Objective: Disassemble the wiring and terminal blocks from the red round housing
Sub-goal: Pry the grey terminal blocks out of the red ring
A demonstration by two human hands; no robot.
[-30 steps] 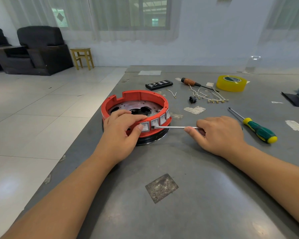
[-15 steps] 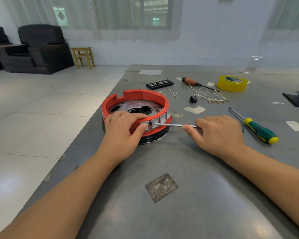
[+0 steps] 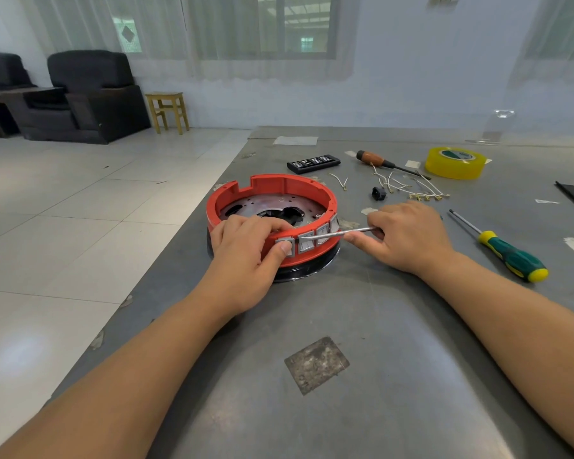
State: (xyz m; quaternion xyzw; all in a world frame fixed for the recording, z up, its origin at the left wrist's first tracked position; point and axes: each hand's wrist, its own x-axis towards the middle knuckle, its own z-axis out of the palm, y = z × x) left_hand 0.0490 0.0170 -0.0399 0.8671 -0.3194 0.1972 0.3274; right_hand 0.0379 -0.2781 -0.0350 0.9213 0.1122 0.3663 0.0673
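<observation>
Red round housing [image 3: 289,185]: a low, open ring of red plastic with notches cut in its far rim, seated on a black base; it lies on the grey bench [image 3: 378,326] near the left edge, just ahead of both hands.
Inside the housing: a pale metal plate [image 3: 269,207] with small holes and dark openings.
Terminal blocks [image 3: 307,241]: a row of small grey square pieces set side by side in the near-right wall of the ring.
Left hand [image 3: 249,253]: curled over the near rim, fingers hooked inside, thumb pressed on the leftmost grey block.
Right hand [image 3: 408,236]: fingers folded round a slim metal tool [image 3: 337,234], forefinger stretched along it; the flat tip touches the second block.
Loose wires [image 3: 408,188]: pale strands with small metal ends, lying beyond the right hand, apart from the housing.
Other bench items: a green and yellow screwdriver [image 3: 511,260] to the right, a wooden-handled screwdriver [image 3: 375,159], a yellow tape roll [image 3: 454,162], a black bit case [image 3: 313,164], a small black part [image 3: 377,193].
</observation>
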